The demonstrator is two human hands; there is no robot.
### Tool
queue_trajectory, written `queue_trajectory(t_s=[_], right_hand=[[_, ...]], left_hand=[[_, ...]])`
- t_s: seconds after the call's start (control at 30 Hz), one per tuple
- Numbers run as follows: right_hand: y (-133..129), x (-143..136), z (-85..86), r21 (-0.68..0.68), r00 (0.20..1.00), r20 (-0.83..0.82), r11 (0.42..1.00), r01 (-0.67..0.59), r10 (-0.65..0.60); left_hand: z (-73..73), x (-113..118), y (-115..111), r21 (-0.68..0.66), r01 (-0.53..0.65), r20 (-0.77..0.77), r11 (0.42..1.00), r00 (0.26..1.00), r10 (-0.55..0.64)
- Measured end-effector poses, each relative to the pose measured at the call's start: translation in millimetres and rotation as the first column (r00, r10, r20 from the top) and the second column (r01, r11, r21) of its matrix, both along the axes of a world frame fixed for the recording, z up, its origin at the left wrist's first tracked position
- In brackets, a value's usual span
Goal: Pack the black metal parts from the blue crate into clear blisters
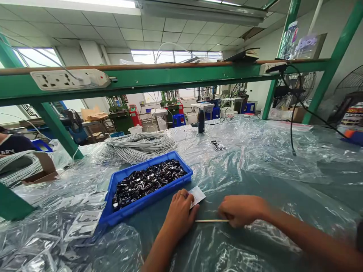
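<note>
My right hand is closed around one end of a thin pale stick, which looks wooden. The stick lies level and points left, its other end close to the thumb of my left hand. Curled fingers of that left hand, one wearing a ring, hold a small white packet down at the table; part of it is hidden beneath them. Just beyond the left hand stands a blue tray heaped with small black and shiny metal parts.
Clear plastic sheeting covers the table. Flat plastic bags lie at left, a coil of grey cable behind the tray. Farther back are a dark bottle and several small black parts. A green rail with power strips crosses ahead.
</note>
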State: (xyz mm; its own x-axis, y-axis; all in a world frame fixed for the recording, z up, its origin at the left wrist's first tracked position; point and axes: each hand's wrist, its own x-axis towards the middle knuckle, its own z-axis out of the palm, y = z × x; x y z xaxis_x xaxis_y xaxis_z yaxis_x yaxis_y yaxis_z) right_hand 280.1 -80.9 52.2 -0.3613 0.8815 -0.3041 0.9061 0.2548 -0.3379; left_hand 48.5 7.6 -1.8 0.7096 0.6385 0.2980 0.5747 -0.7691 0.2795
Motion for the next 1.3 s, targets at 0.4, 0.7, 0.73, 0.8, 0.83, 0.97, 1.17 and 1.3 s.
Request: queue_trajectory(t_s=[0.4, 0.7, 0.73, 0.8, 0.83, 0.97, 1.17, 1.3], right_hand=[[102, -66, -26.3, -0.363, -0.269, -0.923, 0.857, 0.365, -0.275], [95, -90, -39.9, -0.337, -0.174, -0.942, 0.804, 0.490, -0.288], [90, -89, -38.2, -0.357, -0.135, -0.933, 0.822, 0.445, -0.333], [80, -83, -33.2, -0.403, -0.018, -0.908, 0.858, 0.320, -0.419], [77, -80, -30.2, -0.416, 0.037, -0.897, 0.869, 0.266, -0.440], [78, -75, -19.7, -0.326, -0.087, -0.945, 0.896, 0.302, -0.315], [92, -97, -30.1, -0.271, -0.215, -0.955, 0.897, 0.350, -0.205], [91, -102, -37.0, -0.254, -0.189, -0.963, 0.882, 0.398, -0.192]], left_hand=[[3.3, 7, -6, -0.245, -0.077, 0.071, 0.966, 0.993, 0.097], [-1.6, 9, -8, -0.287, -0.080, 0.107, 0.955, 0.988, 0.115], [-2.5, 10, -9, -0.279, -0.095, 0.107, 0.956, 0.986, 0.130], [-3.2, 10, -10, -0.275, -0.095, 0.105, 0.957, 0.986, 0.128], [-2.8, 10, -11, -0.278, -0.079, 0.103, 0.957, 0.988, 0.112], [1.3, 2, -8, -0.282, -0.052, 0.106, 0.958, 0.991, 0.084], [1.1, -4, -4, -0.323, -0.082, 0.073, 0.943, 0.991, 0.112], [-0.8, 0, -6, -0.328, -0.101, 0.086, 0.939, 0.987, 0.136]])
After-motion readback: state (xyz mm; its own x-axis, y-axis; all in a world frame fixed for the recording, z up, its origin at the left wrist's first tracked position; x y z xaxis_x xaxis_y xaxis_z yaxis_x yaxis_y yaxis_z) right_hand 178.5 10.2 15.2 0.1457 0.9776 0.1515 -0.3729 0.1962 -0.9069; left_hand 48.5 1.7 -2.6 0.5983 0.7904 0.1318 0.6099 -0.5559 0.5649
